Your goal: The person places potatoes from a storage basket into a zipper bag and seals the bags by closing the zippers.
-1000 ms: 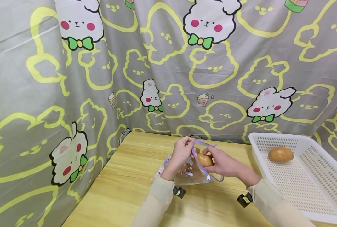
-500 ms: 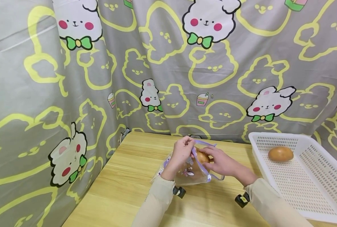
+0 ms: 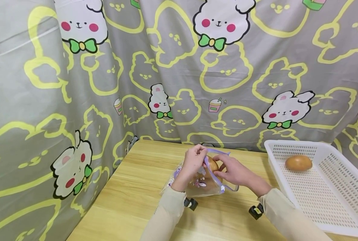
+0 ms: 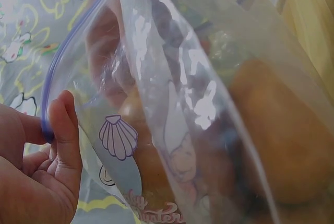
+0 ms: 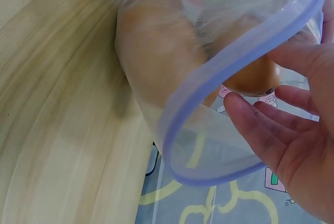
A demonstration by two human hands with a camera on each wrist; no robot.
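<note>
A clear zip bag (image 3: 209,187) with a purple rim and printed shells stands tilted on the table. My left hand (image 3: 194,160) pinches its rim at the upper left, seen closely in the left wrist view. My right hand (image 3: 234,170) is at the bag's mouth, fingers spread beside a smooth orange-brown rounded thing (image 5: 250,78). That thing has a small dark spot at one end and lies within the bag's mouth. Deeper inside, a longer brown thing (image 5: 156,41) shows through the plastic. Their exact kind is unclear.
To the right stands a white perforated plastic basket (image 3: 320,187) with one oval orange-brown thing (image 3: 298,163) in its far left corner. The wooden table (image 3: 127,187) meets a patterned grey curtain (image 3: 179,77) at its back and left. Black devices sit on both wrists.
My right hand has moved the rounded thing leftward into the bag, and its fingers have loosened from it. My left hand stays at the rim.
</note>
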